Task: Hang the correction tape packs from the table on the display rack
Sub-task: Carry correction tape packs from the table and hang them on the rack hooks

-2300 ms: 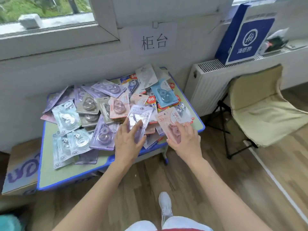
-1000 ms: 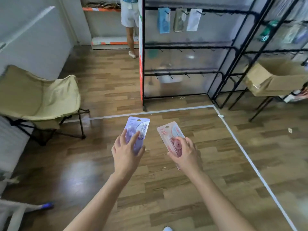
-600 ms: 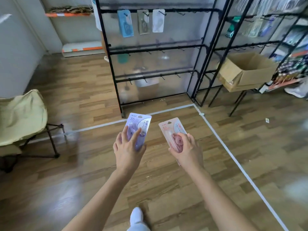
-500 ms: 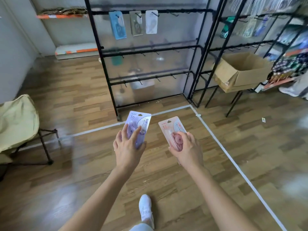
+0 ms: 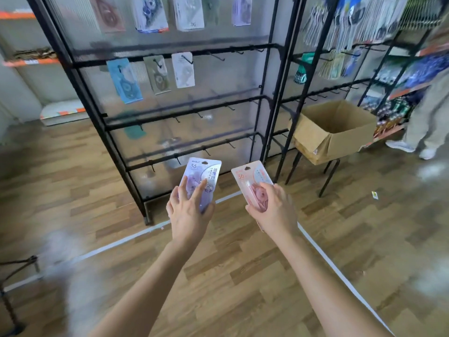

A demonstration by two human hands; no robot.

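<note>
My left hand (image 5: 188, 212) holds a purple correction tape pack (image 5: 202, 177) upright, fingers spread over its front. My right hand (image 5: 274, 210) grips a pink correction tape pack (image 5: 251, 181) by its lower half. Both packs are held at waist height in front of the black display rack (image 5: 170, 113). Three packs, blue (image 5: 125, 81), grey-green (image 5: 157, 74) and white (image 5: 183, 70), hang on the rack's second rail, and more hang on the top rail. The lower rails carry bare hooks. The table is out of view.
An open cardboard box (image 5: 332, 130) rests on a low stand right of the rack. A second rack (image 5: 352, 32) full of goods stands behind it. Another person's legs (image 5: 422, 122) are at the far right. White tape lines (image 5: 126, 237) cross the wooden floor.
I have turned from the table with a pack in each hand and walked up to the rack, which now fills the view. My grip on both packs is unchanged.
</note>
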